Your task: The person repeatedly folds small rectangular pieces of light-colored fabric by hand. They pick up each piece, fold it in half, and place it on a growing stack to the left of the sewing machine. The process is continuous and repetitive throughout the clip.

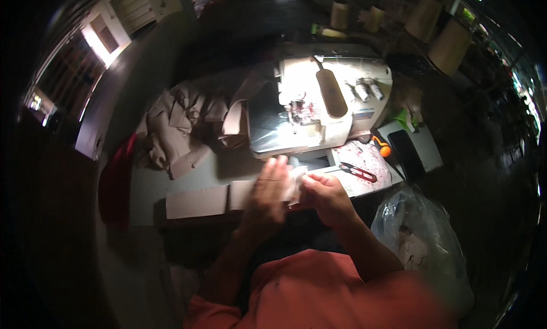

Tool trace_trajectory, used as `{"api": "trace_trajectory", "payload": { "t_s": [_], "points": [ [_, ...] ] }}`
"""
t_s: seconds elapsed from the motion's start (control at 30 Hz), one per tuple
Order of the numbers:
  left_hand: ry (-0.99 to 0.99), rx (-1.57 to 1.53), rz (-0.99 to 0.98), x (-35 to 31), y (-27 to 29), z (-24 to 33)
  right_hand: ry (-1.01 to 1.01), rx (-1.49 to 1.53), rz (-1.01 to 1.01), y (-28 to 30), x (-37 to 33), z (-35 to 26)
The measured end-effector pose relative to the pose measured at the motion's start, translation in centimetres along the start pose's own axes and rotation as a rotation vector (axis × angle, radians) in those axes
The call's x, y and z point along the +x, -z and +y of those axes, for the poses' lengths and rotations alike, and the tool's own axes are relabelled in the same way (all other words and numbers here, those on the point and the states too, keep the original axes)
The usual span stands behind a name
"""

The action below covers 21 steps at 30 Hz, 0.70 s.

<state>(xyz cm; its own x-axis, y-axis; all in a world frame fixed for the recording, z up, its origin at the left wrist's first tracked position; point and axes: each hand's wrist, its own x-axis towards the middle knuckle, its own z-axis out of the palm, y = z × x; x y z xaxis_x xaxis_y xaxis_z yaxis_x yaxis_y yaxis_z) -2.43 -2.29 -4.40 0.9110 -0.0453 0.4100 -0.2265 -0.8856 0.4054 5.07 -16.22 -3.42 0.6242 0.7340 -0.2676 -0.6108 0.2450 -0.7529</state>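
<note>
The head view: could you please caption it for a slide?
Left hand and right hand handle pale fabric before a lit sewing machine.

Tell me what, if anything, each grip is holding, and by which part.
The right grip appears to pinch the pale cloth near its right end. The left grip, blurred, lies flat over cloth, seemingly holding nothing.

Left hand (pixel 268 192) mid-frame, flat, back showing, fingers straight, pointing up the frame, a bit blurred. Right hand (pixel 326 197) just right of it, thumb and index finger pinched, other fingers curled, aimed upper left. Left forearm (pixel 229 266) slants in from lower left of center, right forearm (pixel 367 243) from lower right.
</note>
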Motion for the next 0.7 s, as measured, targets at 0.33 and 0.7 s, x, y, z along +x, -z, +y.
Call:
{"api": "trace_trajectory", "payload": {
  "t_s": [0.33, 0.7],
  "points": [
    [0.262, -0.71, -0.195, 1.4, 1.9, -0.2, 0.076, -0.17, -0.165, 0.8, -0.6, -0.1],
    [0.521, -0.791, -0.155, 3.2, 3.4, 0.1, 0.141, -0.525, -0.136, 0.0, -1.1, -1.4]
  ]
}}
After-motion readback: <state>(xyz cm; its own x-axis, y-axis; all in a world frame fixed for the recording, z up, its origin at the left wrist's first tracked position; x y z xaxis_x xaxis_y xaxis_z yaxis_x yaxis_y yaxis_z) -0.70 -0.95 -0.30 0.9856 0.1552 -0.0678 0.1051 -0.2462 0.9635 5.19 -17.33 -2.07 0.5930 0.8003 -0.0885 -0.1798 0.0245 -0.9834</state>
